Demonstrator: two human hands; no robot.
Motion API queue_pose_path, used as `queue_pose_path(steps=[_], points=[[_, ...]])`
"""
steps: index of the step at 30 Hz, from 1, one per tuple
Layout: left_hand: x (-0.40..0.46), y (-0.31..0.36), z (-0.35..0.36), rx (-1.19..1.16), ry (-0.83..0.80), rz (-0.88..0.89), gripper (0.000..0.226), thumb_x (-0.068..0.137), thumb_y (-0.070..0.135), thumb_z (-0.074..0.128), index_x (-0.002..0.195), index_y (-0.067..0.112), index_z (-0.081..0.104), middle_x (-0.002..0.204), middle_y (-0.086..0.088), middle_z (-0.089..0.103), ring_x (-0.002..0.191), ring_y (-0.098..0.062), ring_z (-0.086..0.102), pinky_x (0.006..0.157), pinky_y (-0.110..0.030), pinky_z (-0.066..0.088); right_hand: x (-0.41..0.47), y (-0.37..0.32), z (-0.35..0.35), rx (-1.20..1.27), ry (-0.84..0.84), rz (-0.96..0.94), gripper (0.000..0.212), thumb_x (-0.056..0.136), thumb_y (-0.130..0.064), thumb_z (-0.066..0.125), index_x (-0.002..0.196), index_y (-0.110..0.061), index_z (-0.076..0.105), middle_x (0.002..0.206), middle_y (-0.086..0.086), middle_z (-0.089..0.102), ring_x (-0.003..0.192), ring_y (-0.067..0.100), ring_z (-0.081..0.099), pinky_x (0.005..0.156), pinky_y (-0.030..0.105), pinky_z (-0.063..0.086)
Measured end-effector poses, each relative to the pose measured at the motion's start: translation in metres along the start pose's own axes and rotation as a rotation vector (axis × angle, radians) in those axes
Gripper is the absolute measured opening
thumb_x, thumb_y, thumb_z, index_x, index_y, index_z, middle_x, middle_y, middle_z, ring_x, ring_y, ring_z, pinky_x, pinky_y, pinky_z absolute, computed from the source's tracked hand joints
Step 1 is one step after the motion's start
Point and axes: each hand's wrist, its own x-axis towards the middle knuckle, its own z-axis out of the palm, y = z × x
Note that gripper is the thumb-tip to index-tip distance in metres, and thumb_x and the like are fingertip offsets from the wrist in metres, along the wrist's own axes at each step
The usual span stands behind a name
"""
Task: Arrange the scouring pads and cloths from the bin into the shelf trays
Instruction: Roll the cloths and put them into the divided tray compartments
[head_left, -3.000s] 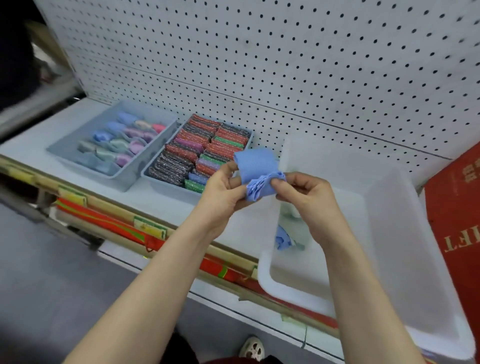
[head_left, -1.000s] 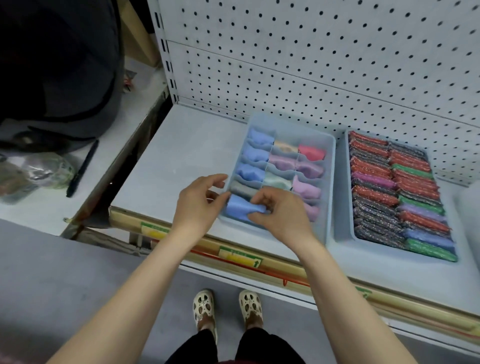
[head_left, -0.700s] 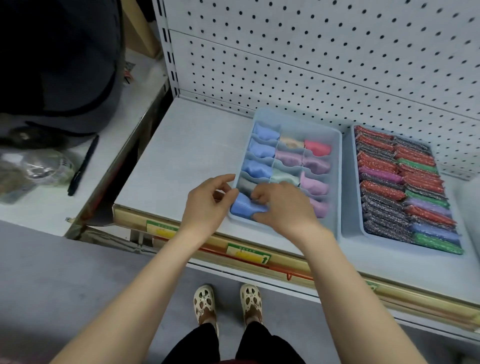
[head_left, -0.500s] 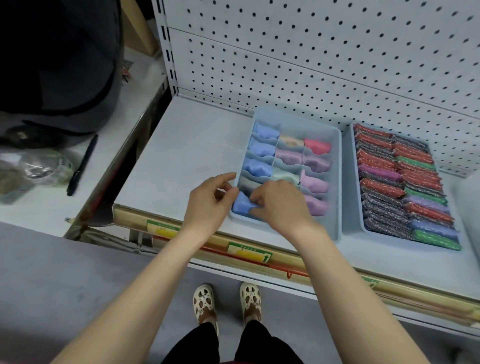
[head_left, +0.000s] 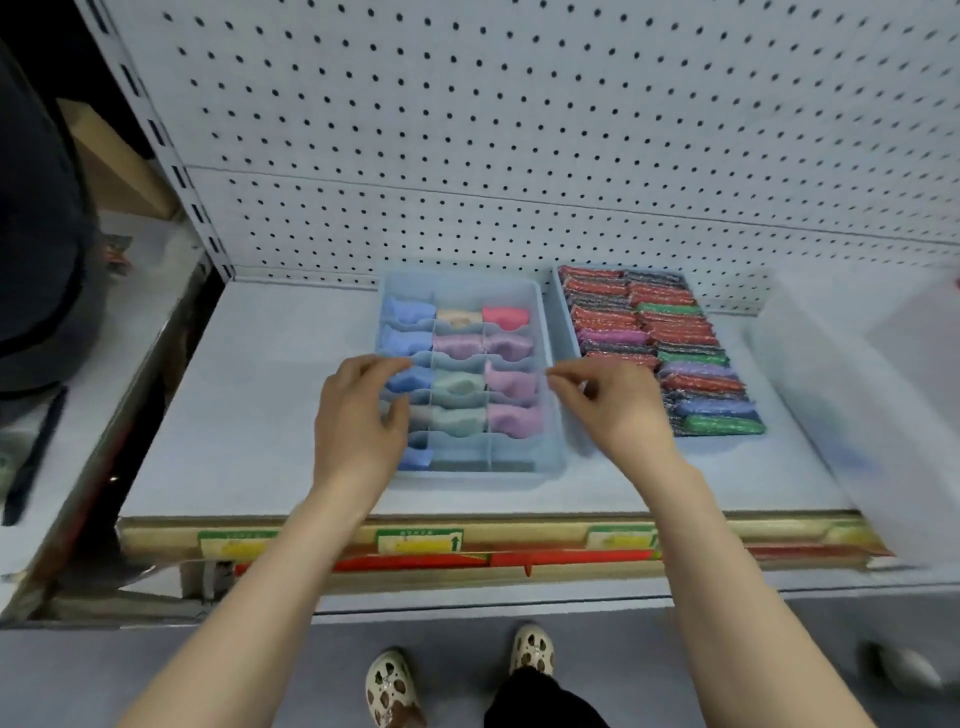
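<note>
A white pegboard shelf (head_left: 260, 395) carries a translucent bin (head_left: 852, 374) at the right, a tray of scouring pads (head_left: 660, 348), and a divided tray (head_left: 550, 395) of rolled cloths (head_left: 460, 387). The left hand (head_left: 358, 421) hovers over its near-left cells, fingers loosely curled, empty. The right hand (head_left: 618, 405) hangs at the divided tray's right rim, fingers relaxed, empty.

White bin (head_left: 883, 415) blurred, cut off at right edge
</note>
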Motion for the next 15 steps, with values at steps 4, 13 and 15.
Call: queue_pose_path(steps=[4, 13, 15], points=[[0.020, 0.052, 0.034, -0.029, -0.083, 0.135, 0.035, 0.088, 0.007, 0.059, 0.116, 0.027, 0.066, 0.116, 0.008, 0.056, 0.103, -0.016, 0.057, 0.089, -0.030, 0.046, -0.010, 0.064, -0.075, 0.030, 0.316, 0.093, 0.011, 0.088, -0.021, 0.070, 0.095, -0.020, 0.078, 0.071, -0.005, 0.067, 0.059, 0.007, 0.054, 0.057, 0.017, 0.033], [0.056, 0.204, 0.173, 0.042, -0.361, 0.437, 0.033, 0.093, 0.022, 0.060, 0.125, 0.028, 0.061, 0.125, 0.006, 0.057, 0.102, -0.010, 0.057, 0.099, -0.031, 0.044, 0.004, 0.285, -0.217, -0.025, 0.280, 0.441, 0.019, 0.089, -0.014, 0.064, 0.099, -0.026, 0.075, 0.092, 0.001, 0.073, 0.079, 0.024, 0.064, 0.076, 0.035, 0.051], [0.058, 0.240, 0.212, 0.028, -0.411, 0.457, 0.034, 0.093, 0.022, 0.060, 0.127, 0.028, 0.060, 0.125, 0.004, 0.057, 0.104, -0.010, 0.056, 0.099, -0.030, 0.044, 0.016, 0.327, -0.229, 0.104, -0.061, 0.523, 0.022, 0.089, -0.016, 0.065, 0.106, -0.028, 0.071, 0.101, 0.002, 0.073, 0.091, 0.028, 0.068, 0.081, 0.041, 0.057]])
